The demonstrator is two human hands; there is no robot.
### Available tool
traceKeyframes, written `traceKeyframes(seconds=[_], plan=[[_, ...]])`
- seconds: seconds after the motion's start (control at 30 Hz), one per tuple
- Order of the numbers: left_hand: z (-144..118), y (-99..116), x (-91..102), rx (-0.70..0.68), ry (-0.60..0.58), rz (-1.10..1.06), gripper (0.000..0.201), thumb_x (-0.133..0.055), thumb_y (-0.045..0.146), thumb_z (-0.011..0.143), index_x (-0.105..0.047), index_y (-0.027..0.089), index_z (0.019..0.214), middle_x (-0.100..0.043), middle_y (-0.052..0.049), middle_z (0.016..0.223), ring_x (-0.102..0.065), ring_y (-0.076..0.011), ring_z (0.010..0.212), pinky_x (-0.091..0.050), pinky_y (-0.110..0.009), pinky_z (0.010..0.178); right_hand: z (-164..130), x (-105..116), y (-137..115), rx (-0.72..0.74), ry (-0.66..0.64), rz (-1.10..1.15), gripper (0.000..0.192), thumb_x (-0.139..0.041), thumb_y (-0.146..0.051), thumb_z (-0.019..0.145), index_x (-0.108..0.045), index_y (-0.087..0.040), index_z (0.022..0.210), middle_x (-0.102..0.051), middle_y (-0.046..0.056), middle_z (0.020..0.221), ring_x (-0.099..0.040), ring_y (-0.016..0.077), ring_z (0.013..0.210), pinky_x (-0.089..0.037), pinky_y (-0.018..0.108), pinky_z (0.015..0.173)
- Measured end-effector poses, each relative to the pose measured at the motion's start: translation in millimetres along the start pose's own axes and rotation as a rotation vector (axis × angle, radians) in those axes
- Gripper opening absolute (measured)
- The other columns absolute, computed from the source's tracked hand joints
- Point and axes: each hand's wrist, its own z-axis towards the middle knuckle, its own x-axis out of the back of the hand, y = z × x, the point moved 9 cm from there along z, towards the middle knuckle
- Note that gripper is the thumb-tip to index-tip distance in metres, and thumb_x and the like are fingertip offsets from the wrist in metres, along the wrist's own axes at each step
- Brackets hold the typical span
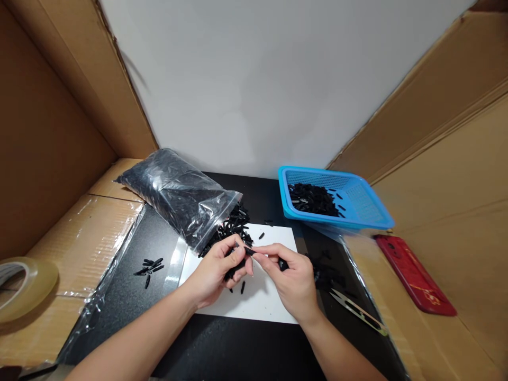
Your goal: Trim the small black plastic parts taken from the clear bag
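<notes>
My left hand and my right hand meet over a white sheet on the black mat. Both pinch the same small black plastic piece between their fingertips. My left hand also cups several more black pieces in its palm. Just behind the hands, a pile of loose black pieces spills from the open mouth of a clear plastic bag full of them.
A blue mesh basket at the back right holds several black pieces. Thread snips lie right of my right hand. A red phone rests on cardboard at right. A few stray pieces and a tape roll lie left.
</notes>
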Motion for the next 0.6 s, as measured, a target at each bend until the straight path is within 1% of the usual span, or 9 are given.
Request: traceKeyframes(seconds=[0.27,0.43,0.6], plan=[[-0.8,0.4,2.8,-0.001,0.006,0.006,0.033,-0.068,0.042,0.086,-0.047,0.018,0.077,-0.061,0.002,0.062,-0.034,-0.0033,0.046,-0.018,-0.013,0.038,-1.3,1.7,0.7,-0.011,0.024,0.010,0.009,-0.071,-0.023,0.079,-0.079,-0.018,0.079,-0.062,-0.002,0.054,-0.047,0.0108,0.048,-0.040,0.022,0.047],[-0.6,2.0,3.2,-0.009,0.017,0.063,0.033,-0.070,0.043,0.084,-0.049,0.017,0.079,-0.062,0.001,0.061,-0.033,-0.0033,0.045,-0.018,-0.014,0.038,-1.5,3.8,0.1,0.009,0.025,-0.020,0.009,-0.071,-0.023,0.080,-0.078,-0.018,0.079,-0.066,-0.001,0.058,-0.052,0.0116,0.051,-0.044,0.022,0.050],[-0.1,3.8,1.7,-0.031,-0.004,0.156,0.030,-0.063,0.044,0.089,-0.050,0.018,0.083,-0.063,0.001,0.064,-0.035,-0.0037,0.046,-0.018,-0.013,0.039,1.0,2.5,-5.5,0.066,-0.012,-0.109,0.012,-0.066,-0.021,0.085,-0.077,-0.018,0.083,-0.062,-0.003,0.057,-0.050,0.0105,0.049,-0.042,0.021,0.048]])
